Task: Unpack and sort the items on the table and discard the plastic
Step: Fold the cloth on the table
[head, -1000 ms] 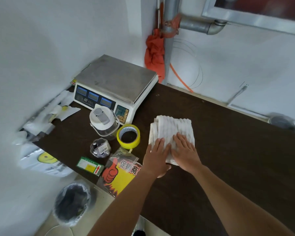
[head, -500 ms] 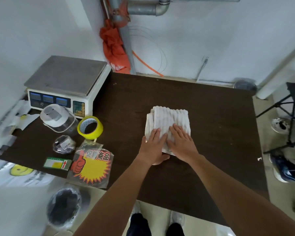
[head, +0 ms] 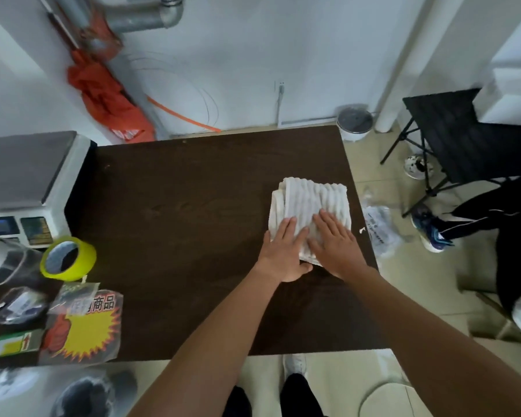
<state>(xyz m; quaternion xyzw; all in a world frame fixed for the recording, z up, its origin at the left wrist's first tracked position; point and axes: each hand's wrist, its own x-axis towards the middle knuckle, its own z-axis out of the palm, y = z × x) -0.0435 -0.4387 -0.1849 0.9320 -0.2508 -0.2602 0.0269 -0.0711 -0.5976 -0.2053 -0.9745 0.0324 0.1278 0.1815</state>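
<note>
A folded white ribbed cloth (head: 310, 203) lies near the right edge of the dark brown table (head: 178, 212). My left hand (head: 283, 254) and my right hand (head: 334, 242) lie side by side on its near end, fingers straight and flat, pressing it down. At the table's left end lie a plastic bag with a red and yellow sign (head: 85, 326), a small clear bag with dark contents (head: 20, 305) and a green and white packet (head: 9, 344). A crumpled clear plastic bag (head: 379, 230) lies on the floor just past the right edge.
A yellow tape roll (head: 68, 258), a clear lidded container (head: 0, 260) and a weighing scale (head: 21, 179) stand at the left. A lined bin (head: 88, 392) sits below the front left corner. Another person's leg and shoe (head: 433, 233) and a black folding stand (head: 463, 139) are on the right.
Both hands have slid the cloth across the table toward its right edge while staying flat on it. My view has swung right, so the scale and the left-end items now sit at the frame's left border.
</note>
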